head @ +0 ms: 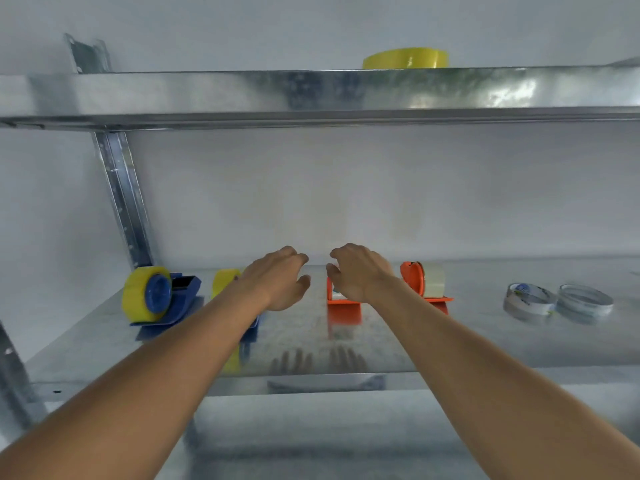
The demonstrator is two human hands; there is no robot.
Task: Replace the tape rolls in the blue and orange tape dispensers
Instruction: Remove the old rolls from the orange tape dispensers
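Our left hand [280, 282] and right hand [358, 273] hover with fingers loosely spread, grasping nothing. Just beyond the right fingers, the orange dispenser [424, 284] looks light, rigid plastic — we should grip its base.

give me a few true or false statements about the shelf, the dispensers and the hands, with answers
1. A yellow tape roll lies on the upper shelf. True.
2. The left hand grips a tape roll. False: it hovers with fingers relaxed, holding nothing.
3. The far-left blue dispenser carries yellow tape. True.
4. The right-hand orange dispenser carries yellow tape. False: its roll is clear.
5. Two loose rolls lie at the lower shelf's right. True.
6. The right hand rests on the loose rolls. False: it is by the other orange dispenser.
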